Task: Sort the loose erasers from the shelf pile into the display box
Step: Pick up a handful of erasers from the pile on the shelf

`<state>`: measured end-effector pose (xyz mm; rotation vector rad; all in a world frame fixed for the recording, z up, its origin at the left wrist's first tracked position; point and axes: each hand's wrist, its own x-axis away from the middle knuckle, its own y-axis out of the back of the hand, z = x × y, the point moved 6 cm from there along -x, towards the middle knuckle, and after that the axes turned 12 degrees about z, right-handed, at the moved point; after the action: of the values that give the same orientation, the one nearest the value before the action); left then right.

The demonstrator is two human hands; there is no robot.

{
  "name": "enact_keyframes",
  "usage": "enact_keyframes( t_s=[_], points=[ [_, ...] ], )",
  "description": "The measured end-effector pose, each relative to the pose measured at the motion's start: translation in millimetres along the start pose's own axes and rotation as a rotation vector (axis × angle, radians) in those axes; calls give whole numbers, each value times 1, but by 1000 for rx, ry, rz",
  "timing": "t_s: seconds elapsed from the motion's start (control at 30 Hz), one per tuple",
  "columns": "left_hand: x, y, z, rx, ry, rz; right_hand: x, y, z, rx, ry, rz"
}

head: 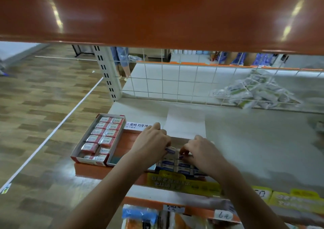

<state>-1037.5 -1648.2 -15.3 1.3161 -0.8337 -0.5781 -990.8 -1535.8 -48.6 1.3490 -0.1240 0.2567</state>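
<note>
Currently pinching one eraser [170, 150] with left hand [152, 142], long axis across display box [182, 165] rows, slot directly below; right hand [201, 151] curled beside it, grip unclear; loose pile [254, 92] far back right

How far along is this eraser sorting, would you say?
Partly done, it seems. The display box under the hands already holds rows of blue-labelled erasers. In hand now: the left hand pinches one eraser over the box, while the right hand fingers the rows. Still left: a pile of wrapped erasers sits at the back right of the shelf.
</note>
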Motion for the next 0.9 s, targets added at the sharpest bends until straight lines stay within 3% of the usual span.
enact_keyframes(
  t_s=[0.2,0.4,0.53,0.9],
  points=[
    [-18,-1,-14,-220,-24,112,13,21,-14,-49,20,-141],
    [-23,-9,-21,-311,-26,194,38,40,-54,-180,-204,-324],
    [-26,-16,-21,-315,-24,222,40,30,-65,-242,-301,-253],
    [-21,-14,-12,-201,-55,220,38,19,-59,-274,-304,-192]
  ],
)
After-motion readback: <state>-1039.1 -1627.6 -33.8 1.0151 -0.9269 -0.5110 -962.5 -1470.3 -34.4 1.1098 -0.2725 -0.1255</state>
